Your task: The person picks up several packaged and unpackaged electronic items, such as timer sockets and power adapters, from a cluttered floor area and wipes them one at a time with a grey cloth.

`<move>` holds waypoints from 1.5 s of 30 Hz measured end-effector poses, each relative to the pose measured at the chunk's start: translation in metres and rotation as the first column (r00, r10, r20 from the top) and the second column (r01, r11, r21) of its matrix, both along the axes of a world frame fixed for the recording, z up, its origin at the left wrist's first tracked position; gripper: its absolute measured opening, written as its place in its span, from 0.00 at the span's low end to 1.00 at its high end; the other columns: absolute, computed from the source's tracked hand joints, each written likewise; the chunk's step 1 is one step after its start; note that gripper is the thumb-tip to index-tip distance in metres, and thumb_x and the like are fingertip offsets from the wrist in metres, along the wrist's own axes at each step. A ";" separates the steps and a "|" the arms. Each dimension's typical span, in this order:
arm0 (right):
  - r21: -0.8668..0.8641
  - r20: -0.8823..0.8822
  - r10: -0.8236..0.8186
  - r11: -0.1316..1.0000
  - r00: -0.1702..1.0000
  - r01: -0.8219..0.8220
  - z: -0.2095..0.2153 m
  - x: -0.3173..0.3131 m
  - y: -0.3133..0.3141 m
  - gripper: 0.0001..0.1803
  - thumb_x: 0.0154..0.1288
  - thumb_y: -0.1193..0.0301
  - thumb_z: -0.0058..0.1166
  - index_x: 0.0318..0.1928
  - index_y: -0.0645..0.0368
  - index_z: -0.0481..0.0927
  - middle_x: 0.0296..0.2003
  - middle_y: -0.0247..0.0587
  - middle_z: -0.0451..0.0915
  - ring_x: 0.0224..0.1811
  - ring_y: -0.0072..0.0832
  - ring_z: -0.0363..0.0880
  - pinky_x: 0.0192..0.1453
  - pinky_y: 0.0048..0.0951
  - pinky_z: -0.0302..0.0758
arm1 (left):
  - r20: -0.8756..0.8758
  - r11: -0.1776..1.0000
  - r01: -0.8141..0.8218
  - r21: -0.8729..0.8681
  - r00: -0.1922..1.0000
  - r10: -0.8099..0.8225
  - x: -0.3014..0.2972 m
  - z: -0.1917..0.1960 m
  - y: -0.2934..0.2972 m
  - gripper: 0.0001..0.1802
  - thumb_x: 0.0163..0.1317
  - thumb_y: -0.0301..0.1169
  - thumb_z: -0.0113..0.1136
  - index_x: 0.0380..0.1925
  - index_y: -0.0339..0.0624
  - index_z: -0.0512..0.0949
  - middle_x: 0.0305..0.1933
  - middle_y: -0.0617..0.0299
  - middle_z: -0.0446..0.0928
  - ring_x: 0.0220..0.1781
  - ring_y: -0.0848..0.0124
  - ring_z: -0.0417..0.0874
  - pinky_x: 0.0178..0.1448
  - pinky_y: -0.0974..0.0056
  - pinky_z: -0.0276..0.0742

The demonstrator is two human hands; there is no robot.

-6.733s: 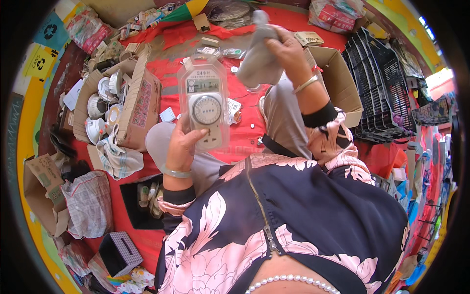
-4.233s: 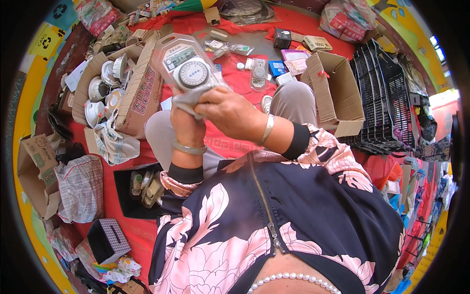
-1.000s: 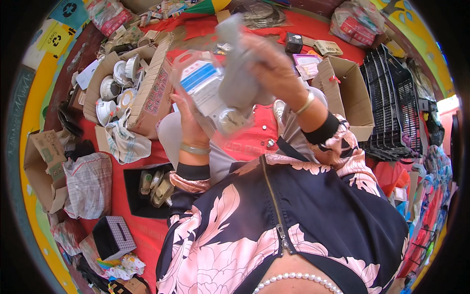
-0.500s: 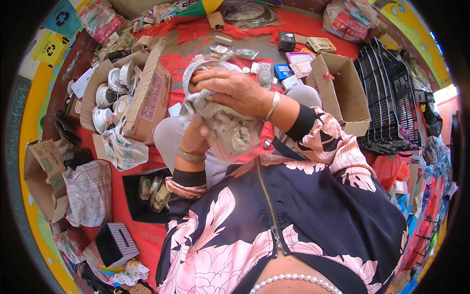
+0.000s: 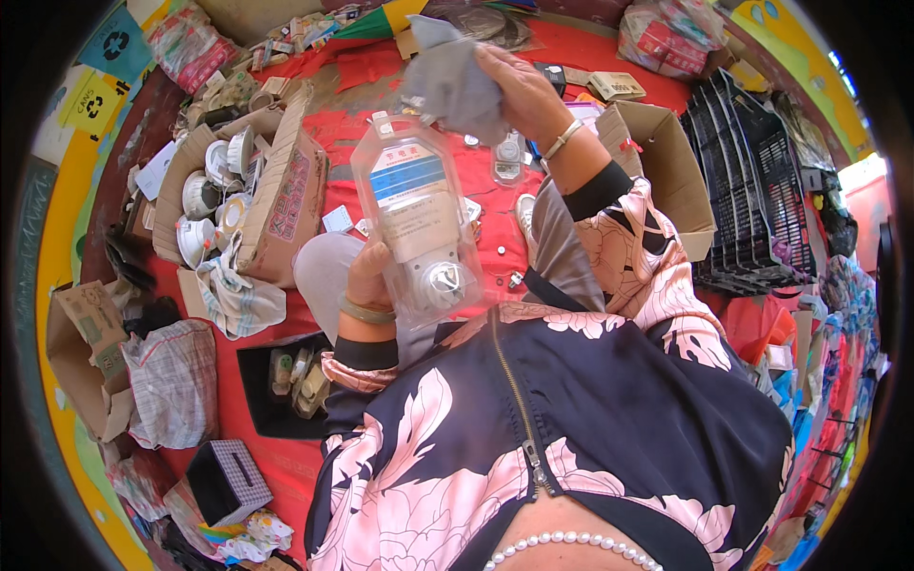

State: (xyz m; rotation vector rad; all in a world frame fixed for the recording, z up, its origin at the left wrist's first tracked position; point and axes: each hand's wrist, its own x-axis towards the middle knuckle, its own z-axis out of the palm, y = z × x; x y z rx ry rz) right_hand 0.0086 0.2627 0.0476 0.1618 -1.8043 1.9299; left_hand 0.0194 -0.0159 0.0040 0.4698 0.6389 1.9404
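My left hand grips the lower left edge of a clear plastic blister pack, tilted up before my lap. Inside the pack lie a printed card with a blue band and a whitish device with a round part near the bottom. A grey cloth hangs bunched from my right hand, raised beyond the pack's upper right corner and apart from it. The right fingers are closed on the cloth's edge.
On my left stands a cardboard box of white round fixtures, with a striped cloth over its near edge. Nearer is a black tray of small packs. To the right are an open carton and a black plastic crate.
My right hand has lifted the grey cloth off the pack and moved it up and to the right. The pack, partly covered before, now shows its card.
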 end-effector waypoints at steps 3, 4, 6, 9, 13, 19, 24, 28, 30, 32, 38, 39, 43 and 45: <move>0.169 0.108 0.204 0.961 0.973 -0.220 0.013 0.006 -0.039 0.17 0.65 0.69 0.53 0.52 0.63 0.76 0.42 0.33 0.79 0.44 0.17 0.75 0.49 0.19 0.71 | -0.027 0.998 0.062 -0.032 0.998 -0.063 0.001 -0.001 0.004 0.48 0.48 0.50 0.66 0.62 0.31 0.58 0.57 0.46 0.69 0.54 0.55 0.76 0.57 0.56 0.73; 0.198 0.187 0.276 0.929 0.943 -0.312 0.017 0.010 -0.052 0.17 0.64 0.70 0.54 0.51 0.64 0.77 0.42 0.33 0.79 0.44 0.17 0.75 0.49 0.19 0.71 | -0.078 0.996 0.078 -0.048 0.994 -0.081 -0.002 -0.012 0.005 0.49 0.49 0.53 0.64 0.62 0.30 0.58 0.57 0.44 0.69 0.53 0.54 0.77 0.56 0.55 0.75; 0.136 0.250 0.280 0.938 0.927 -0.320 0.014 0.006 -0.056 0.16 0.61 0.72 0.57 0.49 0.65 0.78 0.41 0.34 0.80 0.43 0.17 0.75 0.48 0.19 0.72 | -0.111 0.993 0.059 -0.100 0.991 -0.070 0.001 -0.010 0.004 0.50 0.50 0.58 0.60 0.62 0.29 0.57 0.56 0.41 0.69 0.52 0.52 0.77 0.54 0.54 0.76; -0.056 0.243 0.255 0.967 0.936 -0.249 0.008 0.008 -0.055 0.14 0.58 0.73 0.59 0.44 0.65 0.81 0.37 0.36 0.81 0.37 0.18 0.77 0.44 0.21 0.74 | -0.042 0.991 0.043 -0.127 0.998 -0.049 0.003 -0.007 0.002 0.49 0.54 0.61 0.54 0.62 0.31 0.57 0.57 0.43 0.69 0.53 0.53 0.77 0.55 0.54 0.75; -0.285 0.091 0.075 0.957 0.993 -0.046 -0.010 0.001 -0.049 0.09 0.59 0.74 0.57 0.40 0.63 0.81 0.31 0.34 0.81 0.32 0.18 0.76 0.38 0.22 0.75 | -0.027 0.996 -0.037 -0.076 0.999 0.035 -0.003 -0.015 0.007 0.45 0.59 0.61 0.48 0.63 0.34 0.57 0.58 0.47 0.68 0.54 0.56 0.76 0.57 0.55 0.73; -0.301 0.013 -0.012 0.954 1.000 0.015 0.026 0.022 -0.032 0.14 0.65 0.65 0.50 0.45 0.60 0.78 0.38 0.39 0.80 0.38 0.28 0.80 0.42 0.27 0.77 | 0.044 0.990 -0.134 -0.043 0.990 0.136 -0.004 -0.003 -0.001 0.51 0.57 0.69 0.38 0.65 0.34 0.55 0.60 0.47 0.66 0.57 0.56 0.74 0.58 0.55 0.73; 0.831 -0.269 -0.172 0.455 0.948 0.319 0.025 0.025 -0.074 0.12 0.52 0.72 0.56 0.39 0.51 0.82 0.40 0.39 0.78 0.46 0.41 0.74 0.52 0.38 0.71 | 0.057 0.971 -0.200 -0.128 0.976 0.209 -0.008 0.003 0.025 0.36 0.66 0.59 0.33 0.60 0.39 0.62 0.53 0.54 0.72 0.48 0.62 0.78 0.50 0.59 0.77; 0.947 -0.203 -0.073 0.238 0.977 0.214 0.025 0.032 -0.105 0.09 0.49 0.73 0.54 0.33 0.53 0.82 0.37 0.34 0.76 0.48 0.35 0.72 0.50 0.36 0.68 | -0.054 0.907 -0.305 -0.291 0.951 0.303 -0.003 0.006 0.025 0.27 0.70 0.52 0.36 0.58 0.45 0.65 0.51 0.61 0.72 0.48 0.70 0.76 0.48 0.63 0.76; 0.980 -0.114 -0.055 0.161 0.992 0.121 0.035 0.036 -0.110 0.09 0.47 0.74 0.54 0.32 0.54 0.82 0.36 0.33 0.75 0.48 0.33 0.71 0.50 0.36 0.67 | -0.093 0.864 -0.368 -0.343 0.929 0.358 -0.003 0.006 0.025 0.27 0.70 0.51 0.37 0.58 0.43 0.65 0.51 0.62 0.72 0.49 0.70 0.76 0.49 0.64 0.75; 0.983 -0.127 -0.009 0.129 0.992 0.127 0.035 0.036 -0.114 0.09 0.44 0.75 0.54 0.30 0.54 0.82 0.35 0.32 0.74 0.47 0.31 0.70 0.48 0.34 0.66 | -0.137 0.813 -0.431 -0.393 0.901 0.411 -0.004 0.005 0.024 0.27 0.70 0.50 0.37 0.58 0.40 0.65 0.50 0.62 0.73 0.50 0.69 0.76 0.50 0.64 0.75; 0.980 -0.156 0.073 0.138 0.985 0.144 0.036 0.049 -0.131 0.09 0.42 0.73 0.54 0.28 0.53 0.82 0.37 0.31 0.73 0.47 0.29 0.69 0.46 0.32 0.65 | -0.101 0.748 -0.609 -0.264 0.789 0.607 -0.013 -0.014 0.024 0.26 0.66 0.48 0.47 0.54 0.39 0.69 0.51 0.59 0.74 0.52 0.68 0.76 0.54 0.63 0.73; 0.973 -0.185 0.082 0.157 0.979 0.171 0.028 0.049 -0.133 0.10 0.42 0.72 0.54 0.30 0.53 0.82 0.38 0.31 0.73 0.47 0.30 0.69 0.45 0.32 0.65 | -0.102 0.741 -0.620 -0.257 0.780 0.617 -0.014 -0.014 0.025 0.27 0.67 0.50 0.45 0.54 0.39 0.69 0.51 0.59 0.74 0.51 0.68 0.76 0.54 0.63 0.73; 0.974 -0.169 0.117 0.175 0.979 0.147 0.026 0.061 -0.133 0.11 0.43 0.70 0.53 0.31 0.53 0.82 0.37 0.30 0.72 0.44 0.29 0.69 0.44 0.32 0.65 | -0.110 0.725 -0.669 -0.163 0.742 0.661 -0.025 -0.007 0.021 0.30 0.67 0.55 0.41 0.54 0.40 0.69 0.51 0.61 0.74 0.48 0.68 0.77 0.53 0.63 0.74; 0.981 -0.146 0.136 0.146 0.980 0.126 0.024 0.067 -0.139 0.10 0.43 0.70 0.52 0.30 0.52 0.81 0.37 0.30 0.72 0.44 0.29 0.69 0.44 0.32 0.65 | -0.191 0.670 -0.734 -0.109 0.677 0.711 -0.026 0.007 0.019 0.30 0.68 0.56 0.38 0.53 0.41 0.70 0.49 0.61 0.75 0.45 0.68 0.79 0.51 0.62 0.76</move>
